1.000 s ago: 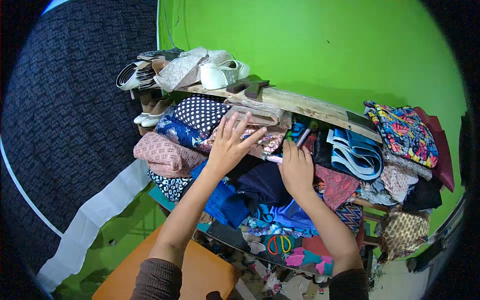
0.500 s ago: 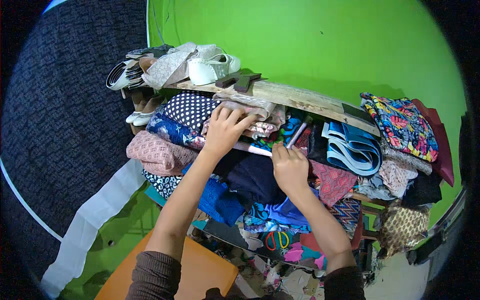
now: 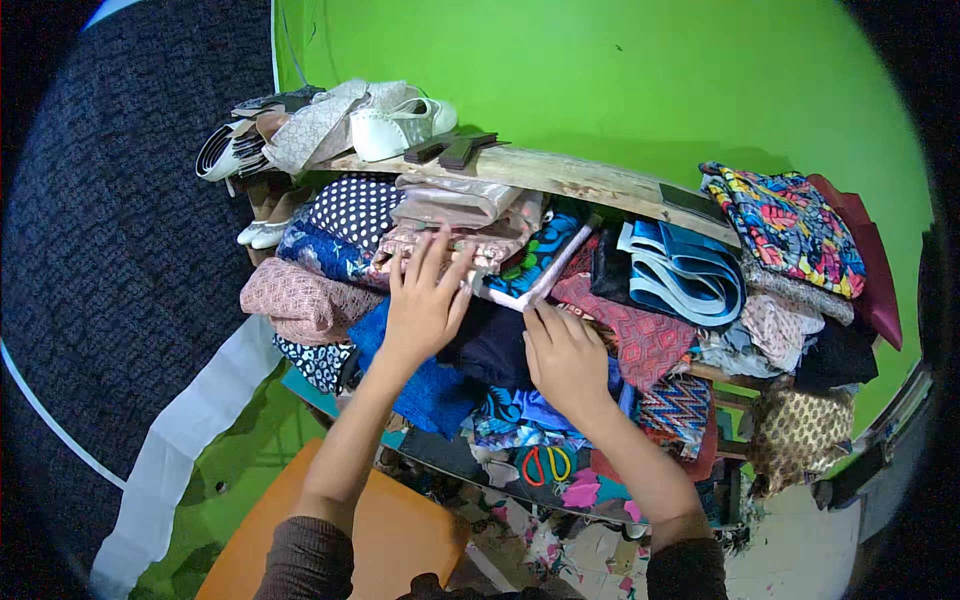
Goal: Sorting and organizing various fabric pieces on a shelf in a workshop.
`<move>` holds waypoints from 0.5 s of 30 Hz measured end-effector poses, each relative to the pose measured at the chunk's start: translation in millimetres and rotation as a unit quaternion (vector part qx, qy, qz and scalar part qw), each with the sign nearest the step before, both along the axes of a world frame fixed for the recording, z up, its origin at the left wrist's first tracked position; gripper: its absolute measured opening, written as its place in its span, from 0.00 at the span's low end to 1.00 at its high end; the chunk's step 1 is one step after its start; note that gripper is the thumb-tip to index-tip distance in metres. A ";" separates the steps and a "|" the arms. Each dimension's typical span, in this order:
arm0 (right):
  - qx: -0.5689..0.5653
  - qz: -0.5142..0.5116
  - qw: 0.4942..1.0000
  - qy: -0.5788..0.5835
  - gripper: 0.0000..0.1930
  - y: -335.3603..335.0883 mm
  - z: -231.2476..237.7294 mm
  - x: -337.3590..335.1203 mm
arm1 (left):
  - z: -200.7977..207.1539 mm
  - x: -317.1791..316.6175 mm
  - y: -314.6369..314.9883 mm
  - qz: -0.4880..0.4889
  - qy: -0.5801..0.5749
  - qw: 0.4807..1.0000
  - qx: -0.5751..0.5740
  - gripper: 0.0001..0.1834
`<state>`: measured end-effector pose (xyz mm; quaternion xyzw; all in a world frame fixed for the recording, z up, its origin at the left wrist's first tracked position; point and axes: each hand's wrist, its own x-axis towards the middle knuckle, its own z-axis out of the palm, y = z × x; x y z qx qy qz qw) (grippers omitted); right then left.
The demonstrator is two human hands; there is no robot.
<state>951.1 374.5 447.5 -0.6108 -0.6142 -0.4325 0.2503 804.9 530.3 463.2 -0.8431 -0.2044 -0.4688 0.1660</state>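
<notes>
My left hand point(image 3: 428, 305) lies with its fingers spread against the front of a folded pink flowered cloth point(image 3: 400, 248), which has a pale beige shiny folded cloth point(image 3: 465, 203) on top. My right hand point(image 3: 568, 358) is open, its fingers stretched out and its fingertips at the corner of a pale pinkish strip point(image 3: 565, 258). That strip bends round a blue and green patterned cloth point(image 3: 545, 240). Below both hands sits a dark navy cloth point(image 3: 495, 345). A red patterned cloth point(image 3: 640, 330) lies just right of my right hand.
A wooden plank point(image 3: 590, 185) runs behind the pile, bearing white shoes point(image 3: 385, 132). Blue and white rolled material point(image 3: 685, 280) and a bright patterned stack point(image 3: 785, 230) lie right. Scissors with red and yellow handles point(image 3: 545, 465) lie below; an orange surface point(image 3: 380, 535) is near left.
My left hand has come down off the top of the folded cloths to their front. My right hand has let go of the pale strip and moved slightly down. The view has shifted slightly.
</notes>
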 end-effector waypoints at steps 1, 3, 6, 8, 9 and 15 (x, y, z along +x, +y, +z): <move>0.002 0.030 1.000 0.009 0.16 -9.7 -4.0 -2.9 | -10.5 -8.6 -13.9 -0.016 0.011 1.000 -0.021 0.29; -0.005 0.046 0.999 0.020 0.16 -26.4 -18.9 0.3 | -36.5 -13.0 -38.5 -0.047 0.024 0.997 -0.056 0.28; -0.021 0.070 0.997 0.038 0.14 -49.7 -40.3 2.5 | -75.6 -15.5 -66.5 -0.041 0.026 0.995 -0.087 0.28; -0.051 0.109 0.991 0.063 0.13 -66.9 -51.5 3.5 | -93.3 -22.1 -87.7 -0.022 0.015 0.993 -0.112 0.28; -0.059 0.122 0.987 0.085 0.12 -76.1 -54.1 2.3 | -100.1 -25.6 -96.0 -0.007 0.004 0.994 -0.111 0.28; -0.072 0.221 0.965 0.125 0.15 -90.1 -49.6 3.8 | -130.6 -41.2 -140.0 0.034 -0.038 0.988 -0.144 0.25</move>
